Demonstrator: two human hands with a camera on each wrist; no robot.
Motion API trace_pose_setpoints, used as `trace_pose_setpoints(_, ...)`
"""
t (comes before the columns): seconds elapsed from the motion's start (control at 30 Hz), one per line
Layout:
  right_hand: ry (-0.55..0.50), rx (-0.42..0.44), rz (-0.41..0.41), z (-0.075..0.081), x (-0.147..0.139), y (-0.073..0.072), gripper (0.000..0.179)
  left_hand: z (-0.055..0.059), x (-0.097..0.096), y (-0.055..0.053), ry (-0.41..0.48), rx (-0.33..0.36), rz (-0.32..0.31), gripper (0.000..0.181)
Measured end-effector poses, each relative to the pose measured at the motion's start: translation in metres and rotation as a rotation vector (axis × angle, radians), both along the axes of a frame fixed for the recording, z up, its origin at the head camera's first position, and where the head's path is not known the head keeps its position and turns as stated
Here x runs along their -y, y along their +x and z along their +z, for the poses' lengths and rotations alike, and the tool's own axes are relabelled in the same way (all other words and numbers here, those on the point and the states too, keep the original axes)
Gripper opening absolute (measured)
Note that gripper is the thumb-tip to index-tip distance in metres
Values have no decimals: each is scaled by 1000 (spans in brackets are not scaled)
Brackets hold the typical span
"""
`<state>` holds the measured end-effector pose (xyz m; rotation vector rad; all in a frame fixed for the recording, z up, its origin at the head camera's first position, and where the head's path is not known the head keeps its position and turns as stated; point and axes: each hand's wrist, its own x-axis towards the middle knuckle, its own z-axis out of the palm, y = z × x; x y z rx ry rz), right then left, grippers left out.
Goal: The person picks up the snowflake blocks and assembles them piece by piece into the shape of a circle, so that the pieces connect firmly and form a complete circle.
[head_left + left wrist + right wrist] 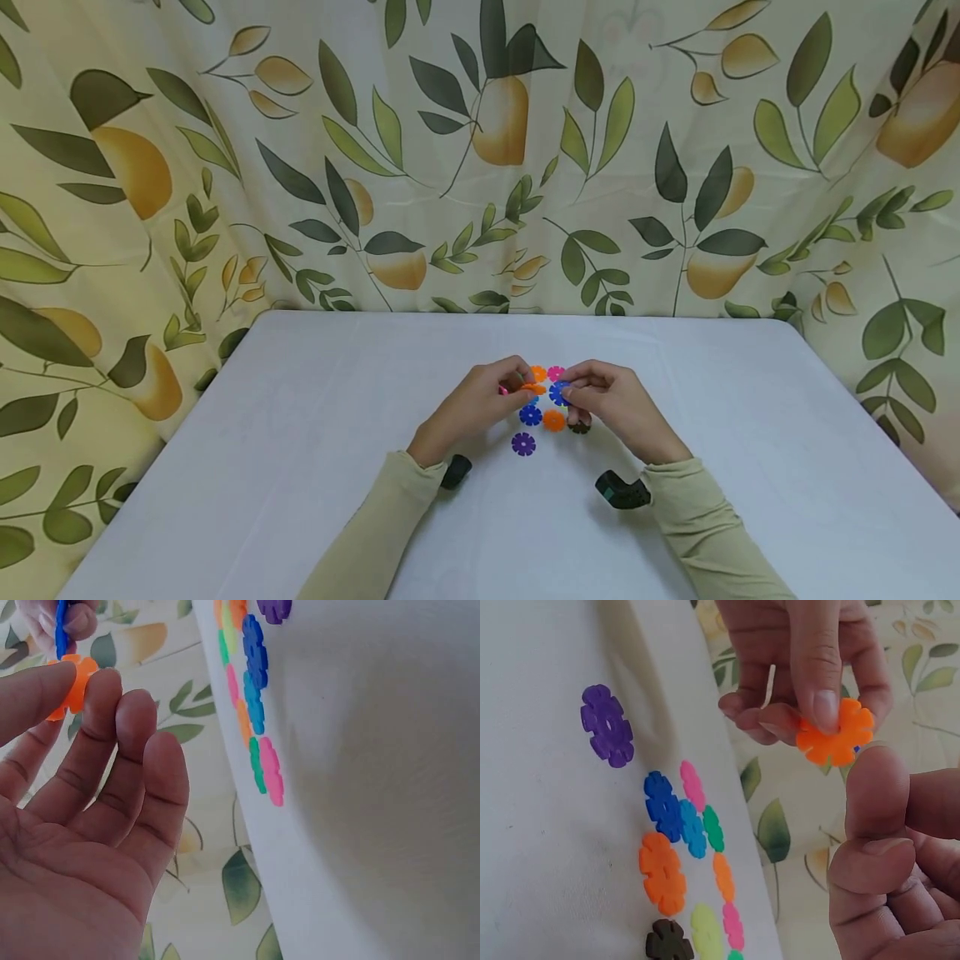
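Both hands are held close together over a cluster of flower-shaped plastic discs near the far side of the table. Between thumb and index finger, my left hand [476,404] pinches an orange notched disc [838,733]; its other fingers are loosely bent in the left wrist view. My right hand [618,404] pinches a blue notched disc [61,630], seen edge-on in the left wrist view. The two discs are very near each other; whether they touch I cannot tell. In the right wrist view the right fingers hide most of the blue disc.
Below the hands lie a purple disc [523,443], a dark blue disc [530,415], another orange disc [554,421] and a dark disc [669,940], with several more coloured ones. They rest on a white table [337,383]. A leaf-patterned curtain [465,217] hangs behind it.
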<state>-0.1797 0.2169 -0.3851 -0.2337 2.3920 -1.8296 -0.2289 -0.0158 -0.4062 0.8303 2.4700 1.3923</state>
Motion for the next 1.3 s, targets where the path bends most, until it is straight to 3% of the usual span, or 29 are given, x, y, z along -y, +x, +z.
trace_pose_setpoints(0.4, 6, -11, 3, -4, 4, -1, 25, 5, -4, 3, -54, 3, -12, 8)
trace_pose_setpoints(0.9, -4, 1, -38, -5, 8, -3, 21, 5, -7, 7, -17, -139, -44, 4)
trace_pose_setpoints(1.3, -16, -3, -43, -7, 11, -3, 24, 8, -6, 7, -47, -143, -44, 6)
